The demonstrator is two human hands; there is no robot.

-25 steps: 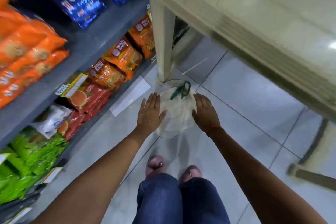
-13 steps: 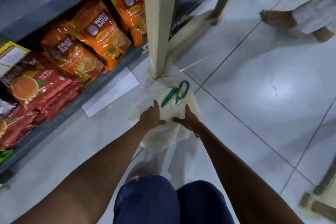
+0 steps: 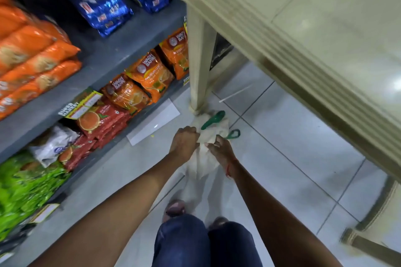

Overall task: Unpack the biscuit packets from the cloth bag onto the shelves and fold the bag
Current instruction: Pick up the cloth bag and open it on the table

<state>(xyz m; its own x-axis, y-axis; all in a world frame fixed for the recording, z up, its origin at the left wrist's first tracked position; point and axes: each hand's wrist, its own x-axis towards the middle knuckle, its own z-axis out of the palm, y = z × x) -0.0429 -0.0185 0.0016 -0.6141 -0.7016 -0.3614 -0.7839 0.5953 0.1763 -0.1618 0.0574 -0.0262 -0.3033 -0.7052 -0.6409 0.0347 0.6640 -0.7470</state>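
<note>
A white cloth bag (image 3: 204,158) with green handles (image 3: 213,119) hangs crumpled above the tiled floor, beside a beige table leg (image 3: 198,67). My left hand (image 3: 184,143) grips the bag's upper left part. My right hand (image 3: 220,147) pinches the cloth just to the right of it. The bag looks limp and flat. Orange biscuit packets (image 3: 36,58) lie stacked on the upper grey shelf (image 3: 108,54) at the left, with blue packets (image 3: 102,4) behind them.
Orange, red and green packets (image 3: 149,76) fill the lower shelf. A beige table (image 3: 303,28) overhangs at the right. A white paper sheet (image 3: 156,119) lies on the floor by the shelf. My feet and knees (image 3: 195,240) are below.
My open hands came down onto the bag on the floor, closed on it and lifted it. The view swung down toward the floor and back up.
</note>
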